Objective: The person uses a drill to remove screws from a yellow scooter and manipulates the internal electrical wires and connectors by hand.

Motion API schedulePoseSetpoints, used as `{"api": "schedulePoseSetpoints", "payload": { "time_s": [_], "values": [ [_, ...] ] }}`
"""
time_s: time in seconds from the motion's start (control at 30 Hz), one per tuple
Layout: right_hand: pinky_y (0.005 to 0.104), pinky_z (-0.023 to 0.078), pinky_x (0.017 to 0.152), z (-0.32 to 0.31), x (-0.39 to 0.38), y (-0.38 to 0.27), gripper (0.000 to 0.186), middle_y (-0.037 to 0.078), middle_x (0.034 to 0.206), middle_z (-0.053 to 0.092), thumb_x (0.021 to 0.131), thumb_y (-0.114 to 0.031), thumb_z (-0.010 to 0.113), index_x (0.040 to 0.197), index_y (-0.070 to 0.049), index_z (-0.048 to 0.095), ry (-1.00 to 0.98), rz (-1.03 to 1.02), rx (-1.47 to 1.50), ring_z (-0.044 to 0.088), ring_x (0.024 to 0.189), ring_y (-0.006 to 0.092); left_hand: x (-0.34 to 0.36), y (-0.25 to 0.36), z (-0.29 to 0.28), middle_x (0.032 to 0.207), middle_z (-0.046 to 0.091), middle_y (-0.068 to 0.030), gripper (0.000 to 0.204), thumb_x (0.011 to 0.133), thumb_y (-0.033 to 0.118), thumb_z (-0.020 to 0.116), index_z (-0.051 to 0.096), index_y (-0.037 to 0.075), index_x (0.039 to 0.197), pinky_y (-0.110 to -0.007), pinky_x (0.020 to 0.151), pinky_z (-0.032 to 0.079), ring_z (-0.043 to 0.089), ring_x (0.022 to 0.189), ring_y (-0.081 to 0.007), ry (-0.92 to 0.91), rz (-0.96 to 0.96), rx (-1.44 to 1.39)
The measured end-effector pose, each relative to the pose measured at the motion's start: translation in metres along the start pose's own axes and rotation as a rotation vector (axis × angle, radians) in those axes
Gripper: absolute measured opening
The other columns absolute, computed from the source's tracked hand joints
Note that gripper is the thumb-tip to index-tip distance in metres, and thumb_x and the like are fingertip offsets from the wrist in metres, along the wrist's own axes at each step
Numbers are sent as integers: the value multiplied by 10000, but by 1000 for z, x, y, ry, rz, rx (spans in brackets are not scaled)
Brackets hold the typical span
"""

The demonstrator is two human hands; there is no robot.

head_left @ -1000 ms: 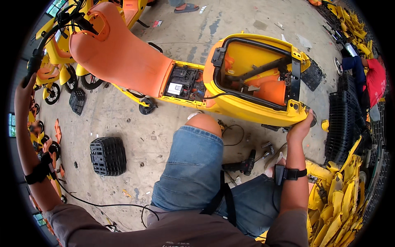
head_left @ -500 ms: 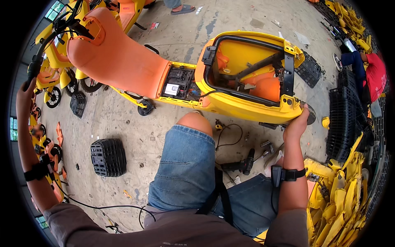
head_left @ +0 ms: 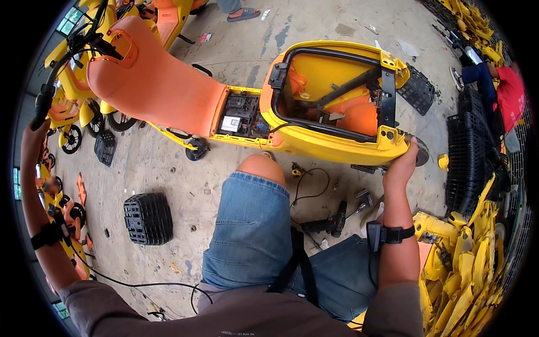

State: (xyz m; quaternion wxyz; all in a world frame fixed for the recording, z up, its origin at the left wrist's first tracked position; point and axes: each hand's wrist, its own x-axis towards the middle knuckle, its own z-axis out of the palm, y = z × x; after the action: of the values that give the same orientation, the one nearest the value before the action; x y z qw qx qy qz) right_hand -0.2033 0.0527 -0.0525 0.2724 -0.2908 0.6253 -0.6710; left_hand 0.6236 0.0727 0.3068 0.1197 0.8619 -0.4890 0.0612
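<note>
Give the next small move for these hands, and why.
Probably nudge the scooter slightly away from the knee: the knee looks close to its near side, where the drill also lies on the floor. The left hand is at the handlebar grip, the right hand on the yellow shell's rear corner.

A black plastic basket point(head_left: 147, 219) lies on the stained concrete floor point(head_left: 179, 182) at left. Yellow body panels point(head_left: 463, 275) are heaped at lower right, near stacked black baskets point(head_left: 466, 163). A person in a red top point(head_left: 510, 101) is beside that stack. More yellow-and-orange scooters point(head_left: 73, 106) stand at upper left; a sandalled foot point(head_left: 245, 14) shows at the top.
</note>
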Motion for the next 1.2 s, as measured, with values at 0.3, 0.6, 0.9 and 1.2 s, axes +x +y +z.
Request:
{"api": "schedulePoseSetpoints", "payload": {
  "time_s": [0.3,0.6,0.9,1.2],
  "values": [
    [518,349,1123,27,-55,-55,427,135,1219,629,896,-296,699,1229,-38,629,-399,-1147,-837,557,1204,346,8,29,-9,610,489,18,212,850,198,637,550,19,922,-287,392,333,435,406,-94,-98,24,-116],
    [484,367,1130,68,-71,-74,490,151,1064,650,819,-433,778,1032,-16,633,-507,-1077,-1154,573,1152,320,9,70,-2,601,491,1,219,833,200,616,564,17,941,-304,353,383,442,370,-118,-30,23,-120],
    [449,556,896,154,-47,-97,549,208,1008,739,841,-511,755,1024,3,691,-1274,-553,-1480,708,1032,343,-12,84,-7,595,445,27,264,856,242,622,576,36,1015,-268,367,346,412,396,-92,-24,-4,-43],
    [482,542,926,147,-38,-97,558,264,1084,717,838,-424,787,1102,42,632,-1400,-466,-1427,681,1078,413,-18,76,-11,588,473,28,321,868,189,600,596,1,1128,-257,404,371,450,413,-73,-32,16,58]
  ]
}}
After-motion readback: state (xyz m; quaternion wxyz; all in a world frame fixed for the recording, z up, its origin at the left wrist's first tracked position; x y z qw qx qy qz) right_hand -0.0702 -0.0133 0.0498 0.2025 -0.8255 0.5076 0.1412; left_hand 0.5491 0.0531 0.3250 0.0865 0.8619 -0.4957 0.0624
